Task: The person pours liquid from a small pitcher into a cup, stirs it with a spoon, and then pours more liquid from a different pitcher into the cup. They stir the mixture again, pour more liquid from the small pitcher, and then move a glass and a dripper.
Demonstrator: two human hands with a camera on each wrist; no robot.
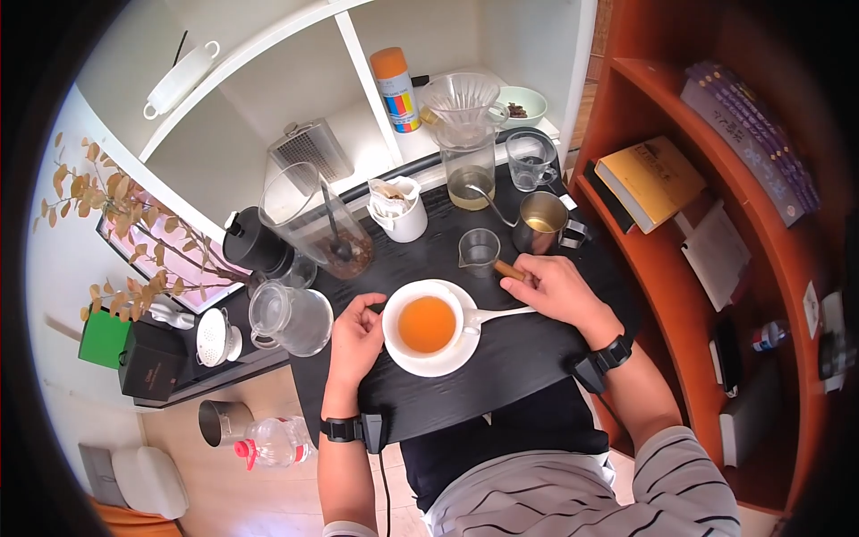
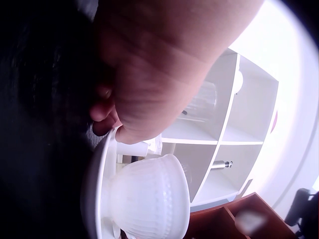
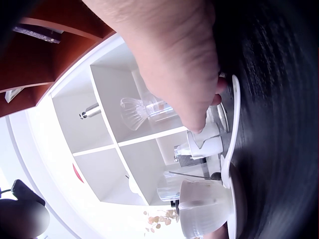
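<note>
A white cup (image 1: 428,324) of amber liquid stands on a white saucer (image 1: 433,365), with a white spoon (image 1: 501,313) reaching right from beside it. My left hand (image 1: 356,340) rests at the saucer's left edge, fingers loosely bent; in the left wrist view the hand (image 2: 154,69) is at the saucer rim (image 2: 99,174). On the table lies my right hand (image 1: 562,291), thumb and forefinger beside the wooden handle (image 1: 508,269) of a small glass pitcher (image 1: 479,251); no firm grip shows. In the right wrist view the spoon handle (image 3: 234,114) passes near that hand (image 3: 174,64).
Behind on the black table (image 1: 403,403) are a steel pitcher (image 1: 540,224), glass server (image 1: 470,174), glass mug (image 1: 530,161), white cup with a filter bag (image 1: 398,210) and tall glass vessel (image 1: 327,233). A glass jar (image 1: 291,318) is at left, a red bookcase (image 1: 653,259) at right.
</note>
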